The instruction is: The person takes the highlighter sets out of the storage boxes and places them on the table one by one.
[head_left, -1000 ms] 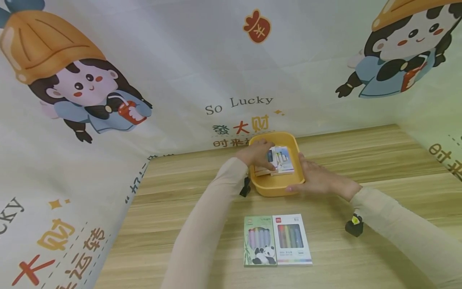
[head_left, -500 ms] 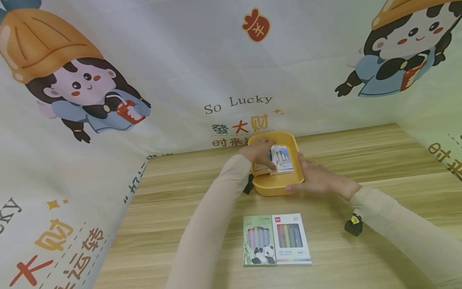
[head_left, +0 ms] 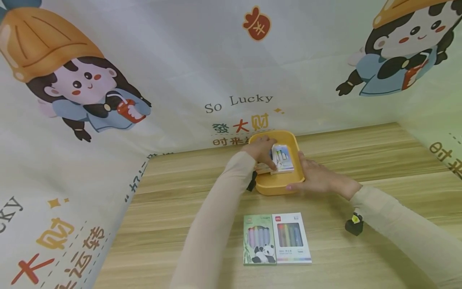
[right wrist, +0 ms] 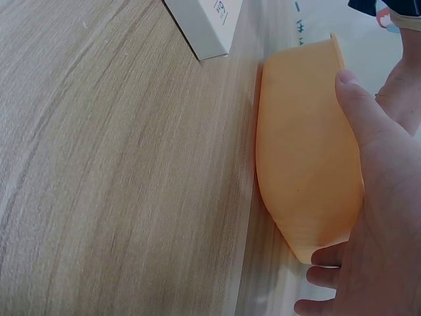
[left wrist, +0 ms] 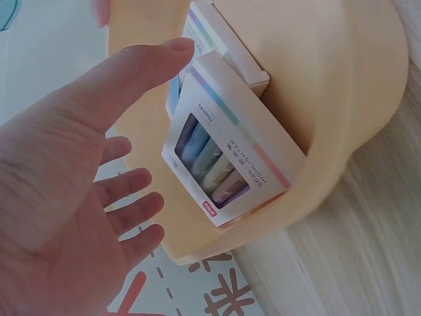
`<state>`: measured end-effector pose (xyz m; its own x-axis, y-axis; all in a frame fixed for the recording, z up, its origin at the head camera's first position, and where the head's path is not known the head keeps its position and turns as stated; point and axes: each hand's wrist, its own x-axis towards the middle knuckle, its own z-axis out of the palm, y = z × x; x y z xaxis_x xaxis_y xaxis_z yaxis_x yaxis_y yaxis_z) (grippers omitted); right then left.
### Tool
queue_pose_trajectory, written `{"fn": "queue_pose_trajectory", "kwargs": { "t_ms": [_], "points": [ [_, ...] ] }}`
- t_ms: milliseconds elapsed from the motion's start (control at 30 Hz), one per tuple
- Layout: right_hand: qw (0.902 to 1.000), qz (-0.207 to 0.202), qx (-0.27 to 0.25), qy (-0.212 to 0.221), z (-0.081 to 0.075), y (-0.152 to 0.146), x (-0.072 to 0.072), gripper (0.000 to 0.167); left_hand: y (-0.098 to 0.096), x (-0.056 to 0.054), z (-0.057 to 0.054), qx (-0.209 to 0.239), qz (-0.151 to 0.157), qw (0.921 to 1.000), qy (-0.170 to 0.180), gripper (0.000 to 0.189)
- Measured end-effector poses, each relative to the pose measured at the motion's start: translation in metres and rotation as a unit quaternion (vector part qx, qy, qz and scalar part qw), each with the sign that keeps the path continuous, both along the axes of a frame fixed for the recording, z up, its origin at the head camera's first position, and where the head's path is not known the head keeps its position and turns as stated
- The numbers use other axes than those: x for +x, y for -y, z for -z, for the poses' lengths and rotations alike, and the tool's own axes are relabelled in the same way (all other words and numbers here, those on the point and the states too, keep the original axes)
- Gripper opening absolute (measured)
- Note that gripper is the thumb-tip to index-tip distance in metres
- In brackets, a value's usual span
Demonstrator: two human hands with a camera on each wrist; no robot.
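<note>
My left hand (head_left: 261,150) reaches into a yellow plastic basket (head_left: 278,188) at the back of the table. In the left wrist view, the thumb of that hand (left wrist: 72,178) extends to the top edge of a white highlighter box (left wrist: 253,148); whether they touch is unclear. Its other fingers are loosely spread, with nothing visible between them. A second white box (left wrist: 233,43) stands beside the first inside the basket. My right hand (head_left: 319,176) rests against the basket's outer near-right corner, thumb along the front wall and fingers along the right side.
Two flat pen boxes lie side by side nearer to me: a green panda box (head_left: 260,241) and a white box (head_left: 293,239). A printed cloth wall (head_left: 180,80) rises right behind the basket. The wooden table (head_left: 162,208) runs to both sides.
My left hand and forearm have shifted slightly to the right over the basket, covering a little more of the boxes' left side. The right hand stays at the basket's corner.
</note>
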<state>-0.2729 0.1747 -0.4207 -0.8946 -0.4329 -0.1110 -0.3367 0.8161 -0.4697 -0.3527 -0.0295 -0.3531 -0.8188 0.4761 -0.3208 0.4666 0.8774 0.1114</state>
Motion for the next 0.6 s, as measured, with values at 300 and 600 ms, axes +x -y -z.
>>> {"fn": "queue_pose_trajectory", "kwargs": {
  "t_ms": [300,600],
  "points": [
    [1.0,0.0,-0.002,-0.001,0.0004,-0.0009,-0.0003,0.133,-0.0037,-0.0006,-0.0003,-0.011,-0.003,0.9999,0.006,0.101],
    [0.9999,-0.003,-0.001,-0.01,0.0024,-0.0019,-0.0013,0.133,-0.0048,-0.0043,0.0061,-0.024,-0.014,0.9996,0.004,0.103]
  ]
}}
